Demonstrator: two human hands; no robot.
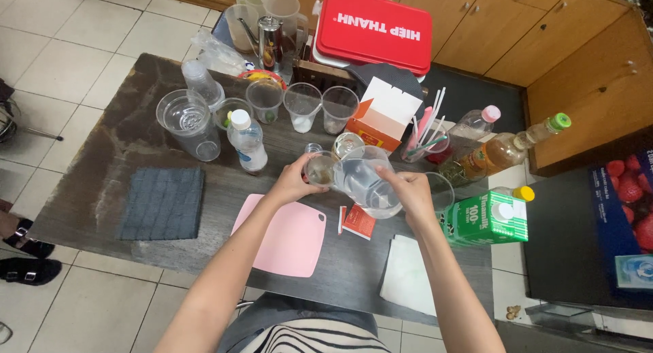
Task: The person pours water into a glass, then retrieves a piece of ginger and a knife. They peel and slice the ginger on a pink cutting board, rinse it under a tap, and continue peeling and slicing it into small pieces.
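My left hand holds a small glass jigger above the dark table. Tilted toward that small glass is a clear plastic pitcher with a little liquid in it, gripped by my right hand. The pitcher's rim touches or nearly touches the small glass. Below the hands lie a pink cutting board and a small red packet.
A water bottle, several clear plastic cups, an orange box, straws, a syrup bottle and a green carton crowd the table's far and right parts. A grey mat lies left, a white cloth near right.
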